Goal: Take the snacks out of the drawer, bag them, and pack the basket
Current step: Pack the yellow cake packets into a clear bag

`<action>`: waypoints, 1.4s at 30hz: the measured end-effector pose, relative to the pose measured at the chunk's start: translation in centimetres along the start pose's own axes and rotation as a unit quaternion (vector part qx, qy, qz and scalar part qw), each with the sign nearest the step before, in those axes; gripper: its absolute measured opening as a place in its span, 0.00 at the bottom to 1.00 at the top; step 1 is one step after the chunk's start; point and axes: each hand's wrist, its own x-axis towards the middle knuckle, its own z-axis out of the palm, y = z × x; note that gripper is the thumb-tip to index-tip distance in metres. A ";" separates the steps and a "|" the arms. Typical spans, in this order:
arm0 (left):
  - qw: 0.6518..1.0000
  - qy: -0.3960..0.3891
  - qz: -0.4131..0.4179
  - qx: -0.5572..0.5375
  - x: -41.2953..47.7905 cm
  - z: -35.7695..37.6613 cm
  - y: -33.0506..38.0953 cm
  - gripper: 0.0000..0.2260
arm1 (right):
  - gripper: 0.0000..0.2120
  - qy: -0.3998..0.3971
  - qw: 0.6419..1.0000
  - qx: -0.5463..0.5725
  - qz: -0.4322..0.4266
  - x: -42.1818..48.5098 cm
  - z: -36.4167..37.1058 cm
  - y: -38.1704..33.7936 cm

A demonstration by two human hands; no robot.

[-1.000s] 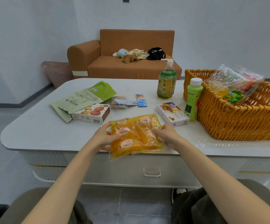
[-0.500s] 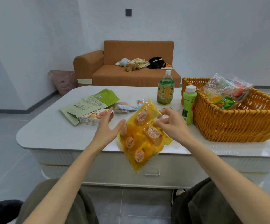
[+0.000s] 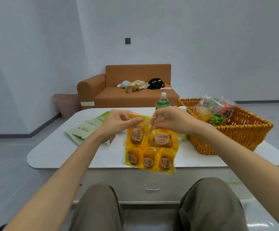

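A clear bag of yellow wrapped cakes (image 3: 150, 147) hangs upright above the white table's (image 3: 65, 152) front edge. My left hand (image 3: 118, 122) pinches its top left corner and my right hand (image 3: 170, 120) pinches the top right, both at the bag's mouth. The orange wicker basket (image 3: 235, 135) stands to the right on the table, with a clear bag of mixed snacks (image 3: 213, 109) in it. The drawer (image 3: 152, 185) under the tabletop is shut.
A green paper bag (image 3: 88, 129) lies on the table at left, a snack box (image 3: 107, 143) partly hidden under my left wrist. A green drink bottle (image 3: 162, 102) stands behind my hands. An orange sofa (image 3: 128, 90) and pink bin (image 3: 67, 104) are beyond.
The cake bag has gone from lying flat on the table to hanging upright. My left hand, which was off it half a second ago, now pinches its top edge. The view has tilted up.
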 end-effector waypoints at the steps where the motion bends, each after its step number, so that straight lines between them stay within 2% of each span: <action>1: 1.000 0.001 0.009 -0.021 0.1 0.2 0.9 0.23 | 0.04 -0.003 1.000 0.010 -0.004 -0.5 -1.2 -0.2; 7: 0.996 0.010 0.024 -0.090 1.8 1.6 3.8 0.07 | 0.07 -0.003 0.999 0.029 0.016 -1.9 -5.0 1.2; 12: 0.996 -0.013 0.026 -0.087 4.1 3.8 5.6 0.05 | 0.06 0.026 0.997 0.067 0.041 -2.6 -7.0 3.7; 17: 0.995 -0.017 0.021 -0.093 7.2 6.0 7.7 0.09 | 0.12 -0.024 0.997 0.011 0.076 -2.4 -9.0 5.7; 19: 0.995 -0.017 0.021 -0.099 9.1 6.7 8.6 0.13 | 0.13 0.015 0.997 0.012 0.075 -2.1 -9.8 6.2; 21: 0.994 -0.025 0.030 -0.098 10.9 7.7 9.6 0.13 | 0.09 0.079 0.993 0.017 0.086 -1.9 -11.1 6.8; 23: 0.994 -0.019 0.043 -0.100 12.8 8.9 11.0 0.11 | 0.06 0.145 0.983 -0.026 0.107 -1.8 -12.9 7.7; 25: 0.992 0.009 0.074 -0.098 14.9 10.1 12.3 0.11 | 0.08 0.212 0.965 -0.065 0.143 -1.4 -14.7 9.0; 29: 0.993 0.073 0.096 -0.003 19.3 12.0 13.3 0.16 | 0.11 0.349 0.902 -0.071 0.243 -0.4 -17.4 12.4; 32: 0.991 0.069 0.095 0.071 21.1 13.9 12.7 0.16 | 0.13 0.408 0.861 -0.121 0.277 0.6 -18.7 14.6; 36: 0.975 -0.023 0.112 0.192 22.7 17.1 10.1 0.17 | 0.13 0.406 0.831 -0.199 0.324 2.5 -18.8 18.3; 40: 0.940 -0.094 0.123 0.305 24.2 20.4 6.6 0.20 | 0.13 0.368 0.827 -0.191 0.379 4.6 -17.2 23.2; 42: 0.911 -0.125 0.120 0.375 25.2 21.6 4.9 0.24 | 0.13 0.367 0.829 -0.170 0.387 5.7 -15.7 25.8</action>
